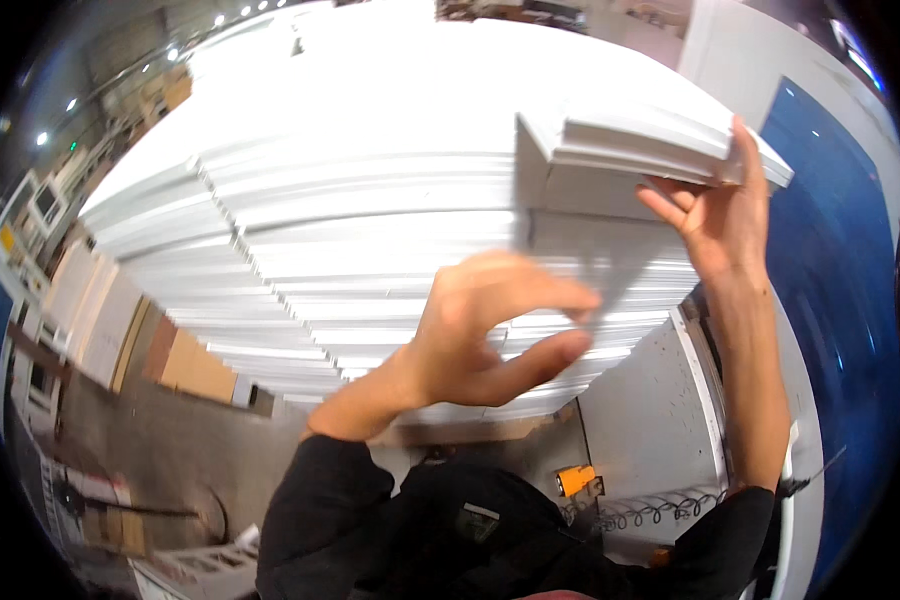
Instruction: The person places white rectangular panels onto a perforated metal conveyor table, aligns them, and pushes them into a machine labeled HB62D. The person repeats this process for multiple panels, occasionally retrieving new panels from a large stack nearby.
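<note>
Tall stacks of flat white panels [370, 255] fill the middle of the head view, with their edges facing me. At the upper right, a white profiled panel [650, 150] juts toward me from the top of the stack. My right hand [725, 225] grips its near edge close to the right end, with one finger extended up along the edge and others tucked underneath. My left hand [475, 325] hovers in front of the stack, nearer to me. Its thumb and fingers curve apart with nothing between them. Glare washes out the stack's top.
A blue surface in a white frame [830, 210] stands close on my right. Below lie a coiled hose [660, 512] and an orange-yellow device [574, 480]. Brown boards [195, 368] and leaning pale panels [90, 310] stand at the left on the grey floor [170, 445].
</note>
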The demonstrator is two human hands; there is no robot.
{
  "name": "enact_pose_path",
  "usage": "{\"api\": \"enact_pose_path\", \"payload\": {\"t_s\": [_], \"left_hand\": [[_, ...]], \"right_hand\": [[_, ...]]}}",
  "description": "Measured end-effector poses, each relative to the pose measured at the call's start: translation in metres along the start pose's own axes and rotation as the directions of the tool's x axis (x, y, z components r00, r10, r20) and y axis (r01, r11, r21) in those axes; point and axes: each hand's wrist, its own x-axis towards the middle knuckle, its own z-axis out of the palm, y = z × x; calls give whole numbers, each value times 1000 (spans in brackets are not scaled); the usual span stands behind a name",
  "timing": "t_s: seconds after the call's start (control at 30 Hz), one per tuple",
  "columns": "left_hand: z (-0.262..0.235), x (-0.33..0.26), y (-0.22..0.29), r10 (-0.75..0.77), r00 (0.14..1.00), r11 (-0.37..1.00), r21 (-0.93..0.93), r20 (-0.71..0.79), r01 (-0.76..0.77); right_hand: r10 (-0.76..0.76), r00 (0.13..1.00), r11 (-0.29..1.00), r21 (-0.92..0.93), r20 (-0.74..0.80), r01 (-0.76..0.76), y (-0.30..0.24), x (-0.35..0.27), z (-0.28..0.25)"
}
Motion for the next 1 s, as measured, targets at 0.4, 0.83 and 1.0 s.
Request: {"api": "enact_pose_path", "payload": {"t_s": [0.4,0.83,1.0], "left_hand": [[0,-41,-84,-472,831,654,-516,294,554],[16,-8,-136,-300,901,435,-796,313,421],[12,-4,-128,-260,960,450,-867,102,214]], "right_hand": [[68,977,995,-62,-203,-82,-14,-9,2],[28,743,965,-175,-669,-194,-20,-92,16],[-123,793,987,-156,-597,35,0,-118,0]]}}
